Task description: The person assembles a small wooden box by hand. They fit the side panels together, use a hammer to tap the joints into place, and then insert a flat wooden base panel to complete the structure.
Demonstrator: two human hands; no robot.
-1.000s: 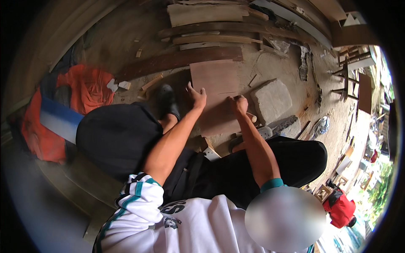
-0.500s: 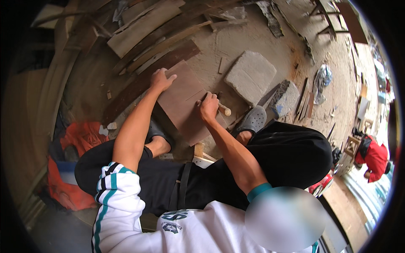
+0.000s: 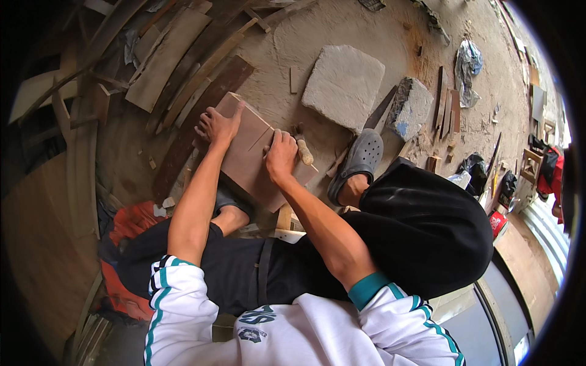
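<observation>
A reddish-brown rectangular board (image 3: 249,160) with a thin dark line across its face lies tilted between my knees. My left hand (image 3: 220,127) is closed around its far left part, thumb lying toward the far corner. On the right side, my right hand (image 3: 282,154) has its fingers bent over the board's edge. Just right of those fingers shows a pale wooden handle (image 3: 304,150); whether the hand touches it I cannot tell. A block of wood (image 3: 284,217) pokes out beneath the board's near end.
Beyond the board lie a broad stone slab (image 3: 343,86) and a smaller rough block (image 3: 409,108). Planks (image 3: 169,61) are piled at the far left. My grey clog (image 3: 360,160) stands right of the board. Orange cloth (image 3: 130,226) lies by my left knee.
The board has tipped, and its pale far edge now shows. My left hand has shifted its hold along the board, fingers now over its left side. The whole view has swung slightly.
</observation>
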